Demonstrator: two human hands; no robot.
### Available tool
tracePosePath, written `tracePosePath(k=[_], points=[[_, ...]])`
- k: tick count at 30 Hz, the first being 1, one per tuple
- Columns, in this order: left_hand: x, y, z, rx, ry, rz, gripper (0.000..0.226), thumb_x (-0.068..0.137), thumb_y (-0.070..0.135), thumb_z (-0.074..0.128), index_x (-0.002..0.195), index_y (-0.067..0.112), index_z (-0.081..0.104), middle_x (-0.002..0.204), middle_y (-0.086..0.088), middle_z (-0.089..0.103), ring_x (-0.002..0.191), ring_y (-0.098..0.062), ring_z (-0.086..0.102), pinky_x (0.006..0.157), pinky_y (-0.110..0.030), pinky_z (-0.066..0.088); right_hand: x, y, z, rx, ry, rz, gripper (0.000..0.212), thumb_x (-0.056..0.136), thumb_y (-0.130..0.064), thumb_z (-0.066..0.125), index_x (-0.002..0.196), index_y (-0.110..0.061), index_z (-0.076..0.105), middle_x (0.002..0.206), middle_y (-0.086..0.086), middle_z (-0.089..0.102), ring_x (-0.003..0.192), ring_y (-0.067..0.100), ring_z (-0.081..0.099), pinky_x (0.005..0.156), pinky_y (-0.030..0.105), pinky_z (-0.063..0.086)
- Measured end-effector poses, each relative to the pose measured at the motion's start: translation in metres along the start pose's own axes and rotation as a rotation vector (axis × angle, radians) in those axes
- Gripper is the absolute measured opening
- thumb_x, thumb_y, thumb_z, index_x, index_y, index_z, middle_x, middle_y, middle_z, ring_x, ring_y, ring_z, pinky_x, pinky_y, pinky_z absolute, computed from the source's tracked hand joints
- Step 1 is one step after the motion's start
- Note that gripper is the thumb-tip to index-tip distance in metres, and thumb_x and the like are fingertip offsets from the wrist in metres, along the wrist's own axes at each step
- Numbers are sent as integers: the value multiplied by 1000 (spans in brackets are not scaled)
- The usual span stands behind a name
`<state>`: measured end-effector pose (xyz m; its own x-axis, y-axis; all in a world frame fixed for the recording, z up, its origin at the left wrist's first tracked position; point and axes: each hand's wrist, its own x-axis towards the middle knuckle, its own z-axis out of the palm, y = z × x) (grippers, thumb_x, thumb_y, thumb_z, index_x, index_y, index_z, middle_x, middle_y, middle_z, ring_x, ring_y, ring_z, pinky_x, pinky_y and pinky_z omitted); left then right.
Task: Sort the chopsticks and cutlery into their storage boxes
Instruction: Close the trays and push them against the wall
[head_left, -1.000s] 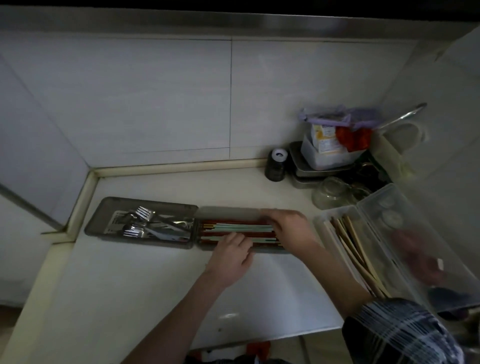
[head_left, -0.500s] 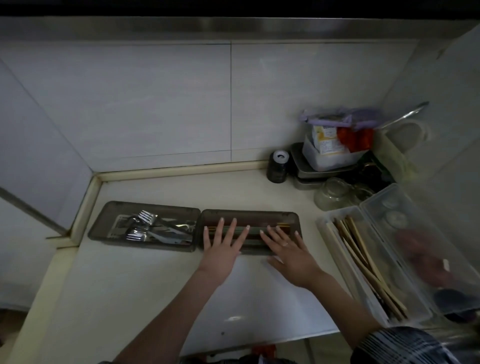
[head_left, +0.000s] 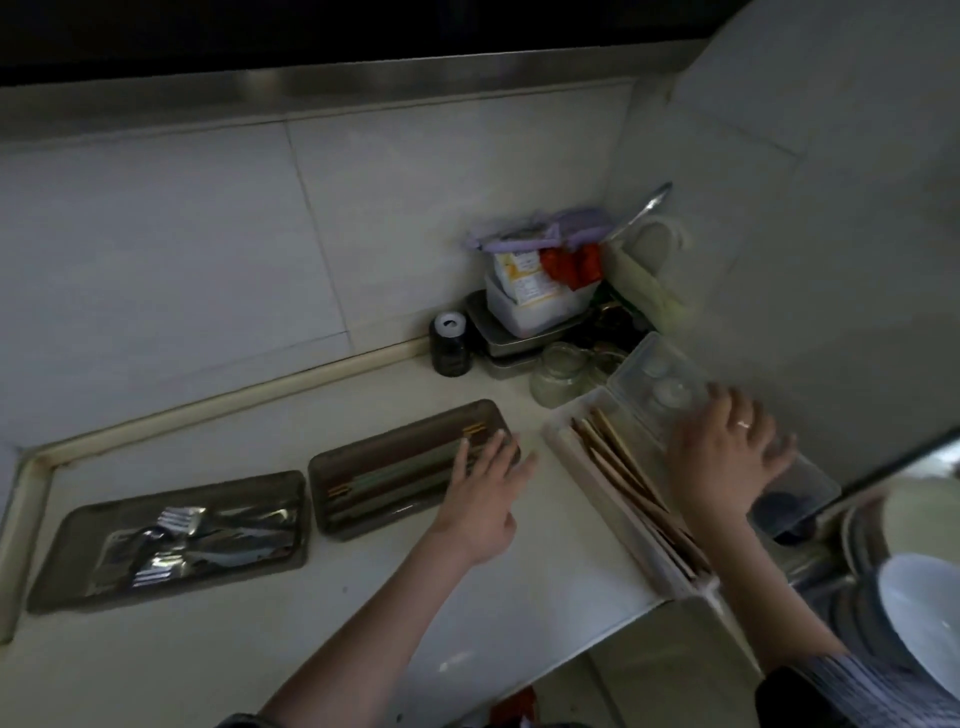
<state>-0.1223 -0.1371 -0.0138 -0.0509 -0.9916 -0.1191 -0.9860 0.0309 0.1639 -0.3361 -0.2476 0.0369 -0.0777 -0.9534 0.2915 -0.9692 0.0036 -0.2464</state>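
The left hand (head_left: 480, 499) lay flat on the chopstick box (head_left: 410, 470); the right hand (head_left: 724, 457) touched the clear box's lid (head_left: 675, 384); forks (head_left: 176, 525) filled another.

**No legible text in view**

No words, brand names, numbers or signs can be read. Print is carried on a yellow-and-white packet (head_left: 522, 278) standing in a clear tub at the back corner of the counter, but its lettering is too small and blurred to be made out. A pale round patch is seen on top of the small dark jar (head_left: 450, 345) beside it; no characters can be distinguished there.
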Motion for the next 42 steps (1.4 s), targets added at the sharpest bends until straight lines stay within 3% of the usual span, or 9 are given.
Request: tracePosePath(k=[3,8,12,15,19,24,33,38,42], points=[[21,39,3,10,-63,203,83,84,14,51,150,32,4,158,-2,-12,143,-19,-20,114,-53,-12,14,23,-6,-135,-138,163,54,90,-29,51,140,-20,33,143,10,39,134,32,30,109,61,13],[27,54,13,-16,-130,186,75,85,13,50,148,32,15,158,-2,-13,143,-25,-22,113,-59,-9,10,25,-11,-184,-155,93,41,92,-14,45,133,-19,43,128,15,50,115,35,47,93,47,37],[22,40,9,-197,129,95,50,84,7,49,132,19,49,147,-6,31,139,-24,19,116,-45,19,-19,2,-15,-137,-291,-28,29,90,-13,45,116,-18,58,114,11,60,103,32,58,78,36,47],[29,31,11,-214,284,31,58,80,6,51,137,11,40,143,-9,37,135,-27,30,114,-40,26,-56,-5,1,-121,-425,-131,33,95,-34,45,122,-20,55,124,6,55,114,28,52,79,36,47],[43,33,12,-131,100,142,87,84,2,50,150,28,0,159,-3,1,146,-23,-3,119,-45,8,-72,4,19,-41,-549,-131,56,98,-43,36,147,-18,29,159,3,13,146,25,9,115,51,15],[53,43,21,-91,-61,181,95,84,-6,49,148,33,-9,157,0,-18,145,-16,-13,117,-48,0,-81,20,32,-156,-636,-222,65,99,-47,25,149,-31,-14,151,-6,-29,146,24,-17,113,62,-4],[51,42,24,-8,-143,166,104,82,1,55,144,32,-23,151,-1,-34,146,-18,-10,114,-52,-3,-74,13,33,-190,-677,-207,75,94,-57,34,150,-32,-11,159,-1,-17,146,27,-15,111,64,0],[42,31,6,-80,-158,111,79,89,12,48,150,26,0,159,1,-7,146,-16,-3,116,-50,-5,-68,-24,25,-28,-507,-178,54,95,-41,41,143,-24,26,149,11,27,137,34,23,110,50,23],[3,-12,0,-81,37,-101,71,89,14,49,149,17,13,159,-1,5,146,-17,0,118,-43,-5,-79,-80,38,101,-519,-484,51,93,-33,47,141,-28,31,150,0,31,138,23,28,114,43,19]])
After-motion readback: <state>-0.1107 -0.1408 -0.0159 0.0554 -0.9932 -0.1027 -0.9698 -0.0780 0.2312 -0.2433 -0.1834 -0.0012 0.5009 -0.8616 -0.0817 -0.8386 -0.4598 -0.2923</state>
